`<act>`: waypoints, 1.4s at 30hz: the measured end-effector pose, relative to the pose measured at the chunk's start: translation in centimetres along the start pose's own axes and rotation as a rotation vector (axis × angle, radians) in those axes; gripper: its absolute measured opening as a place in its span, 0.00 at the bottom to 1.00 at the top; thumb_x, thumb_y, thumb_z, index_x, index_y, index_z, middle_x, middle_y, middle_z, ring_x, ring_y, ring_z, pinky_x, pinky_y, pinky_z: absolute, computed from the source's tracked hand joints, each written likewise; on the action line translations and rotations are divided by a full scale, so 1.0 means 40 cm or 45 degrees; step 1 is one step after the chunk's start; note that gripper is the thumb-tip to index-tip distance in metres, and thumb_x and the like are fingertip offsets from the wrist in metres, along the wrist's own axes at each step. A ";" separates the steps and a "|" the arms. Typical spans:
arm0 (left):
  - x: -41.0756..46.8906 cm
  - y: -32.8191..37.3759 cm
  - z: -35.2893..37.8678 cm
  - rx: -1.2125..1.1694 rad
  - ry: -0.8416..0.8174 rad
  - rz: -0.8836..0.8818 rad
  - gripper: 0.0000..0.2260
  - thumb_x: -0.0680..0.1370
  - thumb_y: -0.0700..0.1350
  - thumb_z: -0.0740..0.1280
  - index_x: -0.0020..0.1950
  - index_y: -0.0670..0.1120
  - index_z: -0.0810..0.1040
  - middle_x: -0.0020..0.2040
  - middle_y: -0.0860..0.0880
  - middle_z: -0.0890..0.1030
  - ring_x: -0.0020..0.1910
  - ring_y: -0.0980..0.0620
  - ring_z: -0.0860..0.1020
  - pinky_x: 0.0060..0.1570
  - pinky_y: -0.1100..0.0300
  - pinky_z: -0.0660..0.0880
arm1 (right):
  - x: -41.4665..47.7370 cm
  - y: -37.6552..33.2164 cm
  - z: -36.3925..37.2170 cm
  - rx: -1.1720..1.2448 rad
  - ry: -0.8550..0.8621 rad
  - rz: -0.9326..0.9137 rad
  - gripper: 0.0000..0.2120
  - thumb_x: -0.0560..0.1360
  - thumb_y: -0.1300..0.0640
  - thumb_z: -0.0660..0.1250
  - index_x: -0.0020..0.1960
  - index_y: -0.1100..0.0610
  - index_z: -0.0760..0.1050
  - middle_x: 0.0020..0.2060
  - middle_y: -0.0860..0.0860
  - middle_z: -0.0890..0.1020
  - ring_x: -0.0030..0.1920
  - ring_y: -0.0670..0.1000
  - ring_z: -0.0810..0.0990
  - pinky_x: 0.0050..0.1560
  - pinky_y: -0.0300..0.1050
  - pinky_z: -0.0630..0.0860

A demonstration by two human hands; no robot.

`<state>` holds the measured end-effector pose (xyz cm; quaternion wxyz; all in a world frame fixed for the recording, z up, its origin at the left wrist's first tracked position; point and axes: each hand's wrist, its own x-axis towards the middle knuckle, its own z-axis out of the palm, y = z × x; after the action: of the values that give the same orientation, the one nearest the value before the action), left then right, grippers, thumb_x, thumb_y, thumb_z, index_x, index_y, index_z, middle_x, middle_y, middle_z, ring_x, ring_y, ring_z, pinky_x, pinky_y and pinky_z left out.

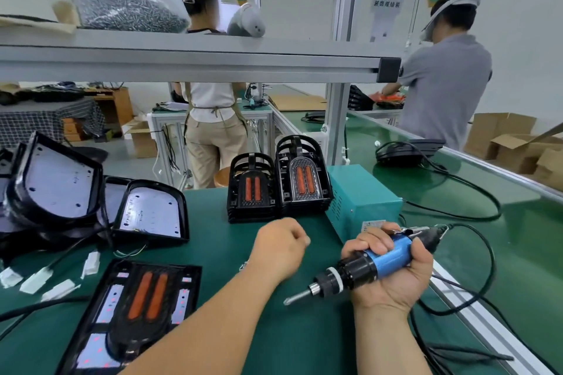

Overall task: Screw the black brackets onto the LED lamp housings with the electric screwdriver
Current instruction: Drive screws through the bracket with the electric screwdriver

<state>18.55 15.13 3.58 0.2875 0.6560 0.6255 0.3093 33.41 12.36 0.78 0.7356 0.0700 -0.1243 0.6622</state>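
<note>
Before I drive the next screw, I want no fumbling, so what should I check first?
1. Electric screwdriver gripped in the right hand: ok.
2. Bit fitted in the screwdriver: ok.
3. Bit over a screw hole: not ok, it hangs off to the right of the near lamp housing.
4. Black bracket lying on that housing: ok.
5. Screw ready in the left hand: cannot tell, its fingers are curled.

The electric screwdriver [377, 259] in my right hand [396, 280] is blue with a black collar and silver bit. Beyond my left hand [280, 246] I see black brackets [251, 205] with orange strips beside a teal power box [362, 198], on dark green matting [304, 338].
</note>
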 end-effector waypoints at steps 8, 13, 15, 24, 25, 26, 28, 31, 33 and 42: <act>-0.283 -0.098 -0.126 -1.297 0.245 -0.316 0.05 0.77 0.35 0.69 0.42 0.39 0.81 0.29 0.49 0.79 0.26 0.59 0.76 0.30 0.67 0.77 | 0.001 0.055 0.010 -0.064 0.324 -0.118 0.16 0.49 0.51 0.73 0.35 0.54 0.76 0.29 0.46 0.72 0.26 0.47 0.74 0.32 0.40 0.76; -0.285 -0.109 -0.146 -1.546 0.258 -0.359 0.05 0.79 0.33 0.65 0.47 0.37 0.80 0.30 0.49 0.81 0.28 0.59 0.78 0.29 0.69 0.77 | -0.019 0.113 0.030 -0.064 0.464 -0.123 0.12 0.57 0.51 0.70 0.37 0.55 0.74 0.29 0.48 0.73 0.26 0.49 0.74 0.34 0.38 0.74; -0.287 -0.110 -0.145 -1.571 0.253 -0.369 0.06 0.79 0.32 0.64 0.47 0.37 0.80 0.30 0.50 0.81 0.29 0.59 0.78 0.29 0.69 0.77 | -0.025 0.129 0.037 -0.051 0.528 -0.129 0.13 0.59 0.51 0.69 0.39 0.55 0.72 0.29 0.48 0.73 0.25 0.49 0.74 0.34 0.39 0.74; -0.288 -0.115 -0.134 -1.453 0.284 -0.216 0.12 0.80 0.31 0.63 0.56 0.45 0.78 0.31 0.53 0.79 0.32 0.60 0.78 0.35 0.69 0.78 | -0.033 0.140 0.066 -0.015 0.587 -0.174 0.15 0.59 0.52 0.71 0.41 0.55 0.70 0.29 0.49 0.72 0.25 0.50 0.73 0.33 0.40 0.74; -0.288 -0.114 -0.134 -1.437 0.275 -0.202 0.12 0.80 0.31 0.63 0.57 0.46 0.78 0.31 0.53 0.79 0.32 0.60 0.79 0.35 0.69 0.78 | -0.032 0.139 0.067 -0.020 0.583 -0.174 0.15 0.59 0.52 0.71 0.41 0.55 0.70 0.29 0.49 0.73 0.25 0.50 0.73 0.33 0.40 0.74; -0.288 -0.115 -0.135 -1.429 0.266 -0.193 0.12 0.80 0.31 0.63 0.57 0.46 0.78 0.31 0.53 0.79 0.33 0.60 0.79 0.35 0.69 0.78 | -0.032 0.137 0.067 -0.032 0.580 -0.170 0.15 0.59 0.52 0.70 0.41 0.55 0.70 0.29 0.49 0.73 0.25 0.50 0.73 0.34 0.40 0.74; -0.288 -0.115 -0.137 -1.425 0.256 -0.185 0.12 0.80 0.32 0.63 0.57 0.46 0.78 0.33 0.52 0.79 0.33 0.60 0.79 0.36 0.69 0.78 | -0.032 0.135 0.068 -0.052 0.576 -0.161 0.15 0.59 0.51 0.70 0.42 0.55 0.70 0.29 0.48 0.73 0.26 0.50 0.73 0.34 0.40 0.74; -0.285 -0.118 -0.138 -1.398 0.253 -0.185 0.12 0.80 0.32 0.63 0.56 0.46 0.78 0.32 0.53 0.80 0.33 0.61 0.80 0.36 0.69 0.78 | -0.034 0.137 0.068 -0.072 0.572 -0.156 0.15 0.59 0.51 0.70 0.41 0.55 0.70 0.29 0.48 0.73 0.26 0.50 0.73 0.35 0.40 0.74; -0.283 -0.121 -0.137 -1.371 0.256 -0.186 0.12 0.80 0.32 0.63 0.56 0.47 0.78 0.33 0.53 0.80 0.34 0.61 0.80 0.37 0.69 0.78 | -0.034 0.139 0.069 -0.084 0.572 -0.159 0.15 0.59 0.51 0.70 0.41 0.55 0.70 0.29 0.49 0.73 0.26 0.50 0.73 0.34 0.39 0.74; -0.281 -0.132 -0.137 -1.037 0.285 -0.094 0.12 0.80 0.35 0.65 0.56 0.51 0.77 0.31 0.57 0.80 0.36 0.58 0.78 0.49 0.61 0.78 | -0.036 0.134 0.078 -0.120 0.548 -0.176 0.14 0.59 0.51 0.70 0.41 0.55 0.71 0.29 0.49 0.73 0.26 0.50 0.73 0.35 0.39 0.73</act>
<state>10.65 4.14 2.55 0.4645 0.4284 0.5025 0.5901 27.70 10.74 3.06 0.7913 -0.0989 0.0097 0.6033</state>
